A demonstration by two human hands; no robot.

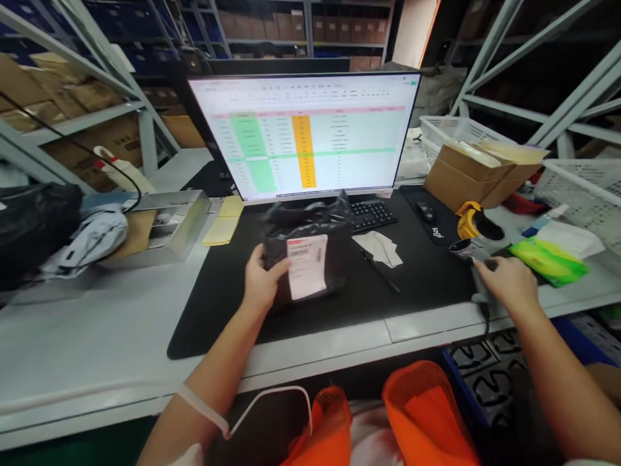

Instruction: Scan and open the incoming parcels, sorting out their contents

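Observation:
My left hand [262,279] is closed on the edge of a black plastic mailer bag [276,243], thumb on its front. A white shipping label [307,266] with printed text and barcodes faces me on the bag, which is slightly blurred. Over at the right edge of the desk mat, my right hand [510,282] wraps round a grey barcode scanner [471,248], whose black cable hangs down past the table edge. A yellow-and-black tape dispenser [478,223] is just beyond the scanner. White paper slips [378,248] and a thin black pen [383,273] lie between my hands.
A monitor [359,136] showing a spreadsheet stands behind the keyboard [373,215] and mouse [425,211]. To the right are cardboard boxes [466,176], a white basket [582,194] and a green packet [548,260]. A grey open box [182,226] and yellow paper [224,221] sit left.

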